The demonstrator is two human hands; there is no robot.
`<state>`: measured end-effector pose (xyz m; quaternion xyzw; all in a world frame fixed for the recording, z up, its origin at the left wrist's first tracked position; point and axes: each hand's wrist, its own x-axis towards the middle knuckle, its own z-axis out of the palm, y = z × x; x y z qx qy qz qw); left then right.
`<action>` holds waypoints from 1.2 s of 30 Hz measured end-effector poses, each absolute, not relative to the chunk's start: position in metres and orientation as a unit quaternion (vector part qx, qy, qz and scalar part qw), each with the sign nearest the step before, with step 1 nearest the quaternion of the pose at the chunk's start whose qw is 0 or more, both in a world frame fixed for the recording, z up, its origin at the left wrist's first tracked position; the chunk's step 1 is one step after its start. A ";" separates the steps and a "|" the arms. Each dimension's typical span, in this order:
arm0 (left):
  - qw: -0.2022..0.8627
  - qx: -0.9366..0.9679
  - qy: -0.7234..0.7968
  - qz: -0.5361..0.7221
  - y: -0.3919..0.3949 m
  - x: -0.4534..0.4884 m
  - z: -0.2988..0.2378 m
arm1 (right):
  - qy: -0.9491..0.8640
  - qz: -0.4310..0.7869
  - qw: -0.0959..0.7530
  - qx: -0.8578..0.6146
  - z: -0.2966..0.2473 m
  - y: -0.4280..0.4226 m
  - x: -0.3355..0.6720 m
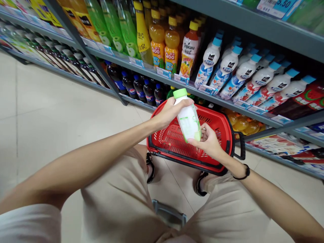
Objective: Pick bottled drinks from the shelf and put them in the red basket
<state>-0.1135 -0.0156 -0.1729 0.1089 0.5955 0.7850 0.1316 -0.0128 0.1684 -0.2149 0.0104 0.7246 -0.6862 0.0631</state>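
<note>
I hold one white plastic bottle with a light-green cap (188,120) in my two hands, above one red plastic shopping basket with black edging (220,125). Its cap points toward 11 o'clock. My left hand (174,110) wraps the bottle just under the cap, thumb across the front, fingers mostly hidden behind. My right hand (209,141) pinches its lower end between thumb and fingers. Around the bottle, on dark-grey metal shelves (253,28): at 10 o'clock, five dark cola bottles with blue caps (138,90); at 11, two orange Qoo bottles (171,50); at 2, a front row of six white bottles with blue caps (245,71).
</note>
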 end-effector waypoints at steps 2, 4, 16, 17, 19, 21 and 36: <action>0.140 0.096 0.565 0.807 -0.014 -0.112 -0.171 | 0.694 -0.713 0.104 -0.010 -0.212 0.167 -0.013; 0.142 0.083 0.544 0.823 -0.012 -0.112 -0.170 | 0.666 -0.734 0.132 -0.026 -0.208 0.166 -0.013; 0.198 0.071 0.524 0.826 -0.009 -0.114 -0.169 | 0.554 -0.786 0.256 -0.096 -0.192 0.174 -0.013; 0.196 0.073 0.526 0.825 -0.009 -0.114 -0.169 | 0.565 -0.785 0.236 -0.095 -0.193 0.174 -0.013; 0.193 0.072 0.528 0.824 -0.008 -0.115 -0.169 | 0.588 -0.775 0.211 -0.092 -0.194 0.174 -0.013; 0.196 0.064 0.524 0.826 -0.008 -0.116 -0.170 | 0.609 -0.763 0.198 -0.083 -0.196 0.174 -0.013; 0.178 0.105 0.533 0.820 -0.013 -0.112 -0.169 | 0.691 -0.707 0.150 -0.031 -0.198 0.166 -0.009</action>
